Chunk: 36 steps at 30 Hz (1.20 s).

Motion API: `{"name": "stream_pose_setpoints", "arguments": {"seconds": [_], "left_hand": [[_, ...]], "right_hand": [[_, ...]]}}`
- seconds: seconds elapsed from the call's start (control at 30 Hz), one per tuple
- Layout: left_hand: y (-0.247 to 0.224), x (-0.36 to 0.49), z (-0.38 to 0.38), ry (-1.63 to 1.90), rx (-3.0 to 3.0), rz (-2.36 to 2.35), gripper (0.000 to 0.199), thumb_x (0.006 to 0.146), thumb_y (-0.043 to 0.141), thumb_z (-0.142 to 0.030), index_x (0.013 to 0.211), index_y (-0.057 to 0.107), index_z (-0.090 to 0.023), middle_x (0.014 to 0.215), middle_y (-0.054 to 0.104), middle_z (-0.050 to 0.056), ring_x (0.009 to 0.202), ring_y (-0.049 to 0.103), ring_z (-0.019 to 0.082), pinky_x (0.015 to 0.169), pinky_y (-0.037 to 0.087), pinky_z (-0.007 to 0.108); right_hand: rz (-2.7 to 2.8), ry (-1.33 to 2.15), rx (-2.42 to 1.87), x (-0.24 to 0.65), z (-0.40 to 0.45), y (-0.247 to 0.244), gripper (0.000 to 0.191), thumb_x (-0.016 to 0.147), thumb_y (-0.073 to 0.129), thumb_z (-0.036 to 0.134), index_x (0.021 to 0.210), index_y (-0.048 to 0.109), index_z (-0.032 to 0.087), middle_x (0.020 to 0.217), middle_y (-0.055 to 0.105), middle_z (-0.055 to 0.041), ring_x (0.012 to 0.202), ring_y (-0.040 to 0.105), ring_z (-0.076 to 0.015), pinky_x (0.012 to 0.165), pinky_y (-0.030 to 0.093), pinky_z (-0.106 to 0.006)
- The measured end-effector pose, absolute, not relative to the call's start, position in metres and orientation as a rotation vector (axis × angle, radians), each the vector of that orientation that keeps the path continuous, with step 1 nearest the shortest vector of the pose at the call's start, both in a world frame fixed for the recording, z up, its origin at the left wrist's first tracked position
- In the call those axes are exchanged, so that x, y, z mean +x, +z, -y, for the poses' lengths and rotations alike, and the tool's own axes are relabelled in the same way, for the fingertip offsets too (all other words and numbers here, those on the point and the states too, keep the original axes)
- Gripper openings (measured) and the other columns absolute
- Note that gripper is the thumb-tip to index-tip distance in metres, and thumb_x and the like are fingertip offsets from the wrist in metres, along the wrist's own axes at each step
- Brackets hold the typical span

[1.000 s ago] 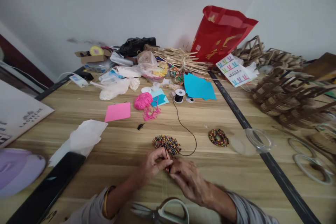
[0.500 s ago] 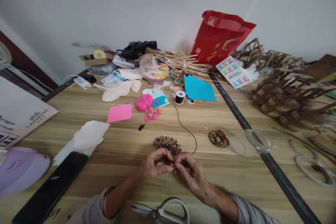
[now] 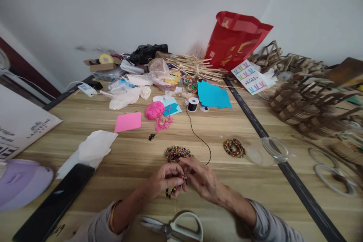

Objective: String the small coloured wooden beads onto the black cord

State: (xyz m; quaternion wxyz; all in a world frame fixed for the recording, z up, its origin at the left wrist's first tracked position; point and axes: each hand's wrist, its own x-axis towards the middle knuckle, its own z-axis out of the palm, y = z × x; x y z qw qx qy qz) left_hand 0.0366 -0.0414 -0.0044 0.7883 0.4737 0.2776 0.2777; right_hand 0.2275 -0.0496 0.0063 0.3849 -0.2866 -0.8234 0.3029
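My left hand (image 3: 164, 179) is closed in a pinch on a short string of multicoloured beads (image 3: 170, 192), part of which hangs below its fingers. My right hand (image 3: 202, 179) reaches across to the left fingertips, its fingers bent around a black cord that shows between the hands; its fingertips are partly hidden. Just beyond the hands lies a heaped bundle of beads (image 3: 176, 152). A thin black cord (image 3: 198, 136) runs from a spool (image 3: 193, 104) to beside my right hand. Scissors (image 3: 172, 228) with pale handles lie on the table close to my body.
A coiled bead strand (image 3: 234, 148) and clear plastic rings (image 3: 274, 150) lie to the right. Woven baskets (image 3: 303, 109) stand farther right. At left are a black phone (image 3: 56, 200) and white paper (image 3: 96, 145). Pink yarn (image 3: 154, 110), blue sheets (image 3: 214, 94) and a red bag (image 3: 235, 41) sit farther back.
The left hand has turned, and a beaded length now shows below its fingers. The right hand has moved left and up over the left fingertips. The view has shifted slightly.
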Motion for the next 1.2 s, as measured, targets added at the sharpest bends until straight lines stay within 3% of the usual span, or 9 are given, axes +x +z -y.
{"name": "stream_pose_setpoints", "arguments": {"seconds": [0.1, 0.2, 0.3, 0.47, 0.57, 0.7, 0.97, 1.1, 1.2], "left_hand": [[-0.006, 0.036, 0.041, 0.603, 1.019, -0.611, 0.028, 0.073, 0.069, -0.036, 0.077, 0.053, -0.013, 0.066, 0.066, 0.004, 0.043, 0.052, 0.006, 0.042, 0.038, 0.016], [-0.009, 0.036, 0.041, 0.635, 1.002, -0.624, 0.029, 0.072, 0.07, -0.036, 0.076, 0.053, -0.013, 0.064, 0.065, 0.002, 0.044, 0.052, 0.006, 0.043, 0.04, 0.016], [-0.009, 0.036, 0.04, 0.64, 0.997, -0.643, 0.03, 0.07, 0.072, -0.036, 0.075, 0.053, -0.013, 0.062, 0.064, 0.001, 0.042, 0.051, 0.006, 0.042, 0.039, 0.016], [0.0, 0.036, 0.042, 0.591, 1.034, -0.632, 0.029, 0.07, 0.071, -0.038, 0.077, 0.059, -0.012, 0.06, 0.065, 0.002, 0.042, 0.05, 0.006, 0.041, 0.037, 0.016], [0.004, 0.035, 0.043, 0.553, 1.036, -0.617, 0.031, 0.069, 0.071, -0.039, 0.08, 0.063, -0.011, 0.06, 0.065, 0.003, 0.042, 0.051, 0.006, 0.041, 0.037, 0.016], [-0.001, 0.034, 0.042, 0.592, 0.987, -0.627, 0.032, 0.067, 0.073, -0.039, 0.079, 0.063, -0.011, 0.057, 0.065, 0.003, 0.04, 0.05, 0.006, 0.04, 0.036, 0.016], [-0.01, 0.035, 0.036, 0.716, 0.967, -0.693, 0.029, 0.07, 0.071, -0.038, 0.076, 0.061, -0.012, 0.059, 0.063, 0.001, 0.047, 0.052, 0.007, 0.042, 0.039, 0.015], [-0.007, 0.036, 0.037, 0.646, 1.002, -0.697, 0.032, 0.069, 0.071, -0.04, 0.075, 0.059, -0.011, 0.057, 0.062, 0.0, 0.044, 0.049, 0.005, 0.041, 0.037, 0.015], [-0.006, 0.036, 0.039, 0.584, 1.032, -0.679, 0.034, 0.069, 0.071, -0.042, 0.076, 0.058, -0.011, 0.057, 0.061, 0.0, 0.044, 0.049, 0.005, 0.042, 0.037, 0.015]], "right_hand": [[2.075, 0.754, -0.815, 0.231, 0.046, 0.012, 0.026, 0.092, 0.043, 0.015, 0.116, 0.051, 0.018, 0.096, 0.061, -0.0084, 0.089, 0.06, -0.0162, 0.078, 0.052, -0.03], [2.153, 0.675, -0.831, 0.237, 0.043, 0.024, 0.018, 0.092, 0.043, 0.013, 0.1, 0.058, 0.018, 0.091, 0.06, -0.0075, 0.085, 0.058, -0.0162, 0.074, 0.052, -0.028], [2.19, 0.607, -0.822, 0.24, 0.043, 0.032, 0.027, 0.091, 0.042, 0.009, 0.113, 0.055, 0.018, 0.104, 0.057, -0.0104, 0.097, 0.056, -0.0183, 0.082, 0.051, -0.031], [2.228, 0.807, -0.713, 0.235, 0.046, 0.021, 0.056, 0.086, 0.047, 0.007, 0.139, 0.031, 0.019, 0.129, 0.049, -0.0129, 0.123, 0.042, -0.0214, 0.101, 0.04, -0.04], [2.182, 0.957, -0.778, 0.233, 0.045, 0.016, 0.048, 0.087, 0.051, 0.013, 0.133, 0.04, 0.019, 0.106, 0.062, -0.0092, 0.097, 0.059, -0.0179, 0.084, 0.051, -0.033], [2.129, 1.119, -0.953, 0.244, 0.04, 0.028, 0.013, 0.088, 0.052, 0.019, 0.094, 0.063, 0.017, 0.083, 0.066, -0.0034, 0.074, 0.061, -0.0133, 0.066, 0.05, -0.022], [2.137, 1.019, -1.056, 0.271, 0.033, 0.06, 0.018, 0.089, 0.052, 0.027, 0.081, 0.064, 0.015, 0.066, 0.059, -0.0008, 0.058, 0.052, -0.0106, 0.049, 0.039, -0.019], [2.15, 0.965, -1.003, 0.266, 0.034, 0.058, 0.021, 0.089, 0.05, 0.021, 0.108, 0.061, 0.017, 0.088, 0.062, -0.0057, 0.066, 0.056, -0.0112, 0.051, 0.043, -0.019], [2.23, 0.918, -0.881, 0.253, 0.037, 0.052, 0.034, 0.09, 0.047, 0.014, 0.123, 0.052, 0.021, 0.121, 0.052, -0.0107, 0.098, 0.057, -0.0164, 0.075, 0.051, -0.025]]}}
